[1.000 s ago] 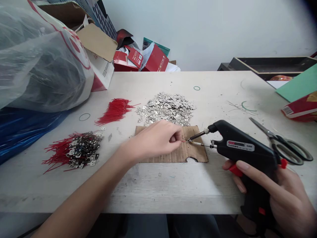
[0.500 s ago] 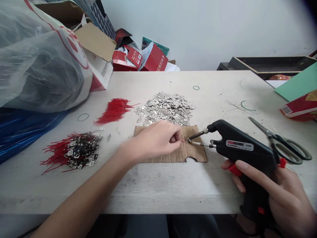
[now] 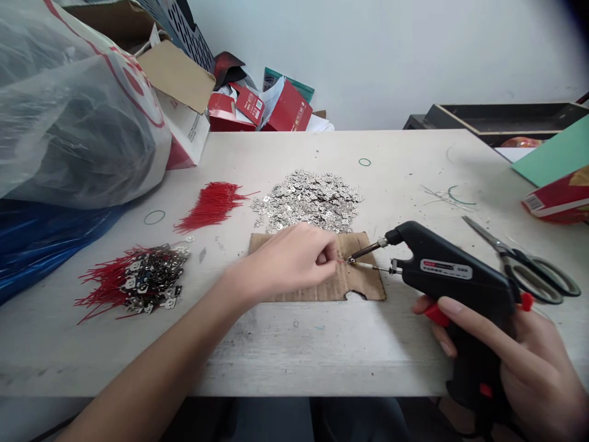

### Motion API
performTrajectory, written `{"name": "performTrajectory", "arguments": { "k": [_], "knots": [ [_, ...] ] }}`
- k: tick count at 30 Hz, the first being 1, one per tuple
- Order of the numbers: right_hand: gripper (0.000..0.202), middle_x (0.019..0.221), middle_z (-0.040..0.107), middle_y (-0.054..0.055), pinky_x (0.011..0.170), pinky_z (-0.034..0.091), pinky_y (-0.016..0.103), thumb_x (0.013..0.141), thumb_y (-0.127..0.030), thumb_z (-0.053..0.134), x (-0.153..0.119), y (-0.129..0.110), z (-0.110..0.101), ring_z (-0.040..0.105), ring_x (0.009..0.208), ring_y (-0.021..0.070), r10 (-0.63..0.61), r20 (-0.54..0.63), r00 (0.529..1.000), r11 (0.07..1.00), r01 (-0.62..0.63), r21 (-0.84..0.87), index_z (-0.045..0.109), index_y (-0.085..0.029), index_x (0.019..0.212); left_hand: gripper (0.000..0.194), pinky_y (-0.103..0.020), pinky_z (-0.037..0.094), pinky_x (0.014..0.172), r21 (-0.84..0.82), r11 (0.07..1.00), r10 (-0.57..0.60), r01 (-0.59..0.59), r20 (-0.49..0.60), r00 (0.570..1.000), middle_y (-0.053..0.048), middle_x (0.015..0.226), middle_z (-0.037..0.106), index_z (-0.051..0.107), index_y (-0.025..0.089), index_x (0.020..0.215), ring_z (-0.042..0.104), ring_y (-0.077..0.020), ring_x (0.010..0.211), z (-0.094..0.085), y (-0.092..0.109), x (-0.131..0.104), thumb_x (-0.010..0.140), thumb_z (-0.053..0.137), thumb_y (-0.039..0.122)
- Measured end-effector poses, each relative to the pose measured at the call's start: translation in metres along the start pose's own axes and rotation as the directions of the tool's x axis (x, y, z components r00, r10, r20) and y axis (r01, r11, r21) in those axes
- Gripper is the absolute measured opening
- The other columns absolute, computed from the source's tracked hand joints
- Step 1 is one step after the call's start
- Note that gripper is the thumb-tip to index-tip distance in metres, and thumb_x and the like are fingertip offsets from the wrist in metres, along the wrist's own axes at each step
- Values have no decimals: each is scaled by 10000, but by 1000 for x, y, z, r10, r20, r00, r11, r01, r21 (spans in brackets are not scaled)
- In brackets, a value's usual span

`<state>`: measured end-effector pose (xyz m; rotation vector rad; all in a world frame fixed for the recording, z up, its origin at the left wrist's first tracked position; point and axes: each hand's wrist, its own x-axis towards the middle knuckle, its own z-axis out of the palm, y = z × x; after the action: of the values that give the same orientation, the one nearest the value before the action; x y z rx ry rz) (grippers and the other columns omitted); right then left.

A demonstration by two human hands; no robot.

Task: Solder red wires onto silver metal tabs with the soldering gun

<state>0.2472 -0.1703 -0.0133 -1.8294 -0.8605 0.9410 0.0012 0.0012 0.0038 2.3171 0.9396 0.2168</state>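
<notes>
My right hand (image 3: 515, 362) is wrapped around the handle of a black soldering gun (image 3: 460, 270), a finger at its red trigger. The gun's tip and its thin feed tube meet over a piece of cardboard (image 3: 322, 288), at a small metal tab (image 3: 351, 260) there. Over the cardboard, my left hand (image 3: 299, 255) is closed in a pinch on a short red wire (image 3: 341, 261), whose end reaches the tab under the tip. Most of the wire is hidden by the fingers. Behind the cardboard lies a heap of silver metal tabs (image 3: 313, 199).
A bundle of red wires (image 3: 211, 205) lies left of the heap. Nearer, a pile of tabs with red wires attached (image 3: 142, 279) sits beside my left forearm. Scissors (image 3: 524, 264) lie right of the gun. A large plastic bag (image 3: 83, 110) bulges at the left; boxes (image 3: 285, 107) stand behind.
</notes>
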Motion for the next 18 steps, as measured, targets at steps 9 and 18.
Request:
{"name": "performTrajectory", "arguments": {
  "k": [9, 18],
  "knots": [
    [400, 596, 623, 68, 365, 395, 280, 883, -610, 850, 15, 25, -14, 540, 456, 187, -98, 46, 994, 995, 99, -18, 864, -209, 891, 124, -307, 380, 613, -6, 1000, -3, 3, 7, 1000, -2, 765, 720, 694, 202, 800, 597, -142, 675, 0, -1, 0, 917, 657, 224],
    [383, 580, 611, 62, 341, 359, 284, 880, -575, 870, 15, 28, -13, 544, 445, 192, -114, 46, 992, 993, 114, 0, 866, -193, 904, 123, -300, 394, 606, -6, 1000, -9, 9, 4, 1000, 11, 770, 732, 700, 202, 796, 619, -137, 688, -1, 1, 0, 912, 661, 212]
  ]
}}
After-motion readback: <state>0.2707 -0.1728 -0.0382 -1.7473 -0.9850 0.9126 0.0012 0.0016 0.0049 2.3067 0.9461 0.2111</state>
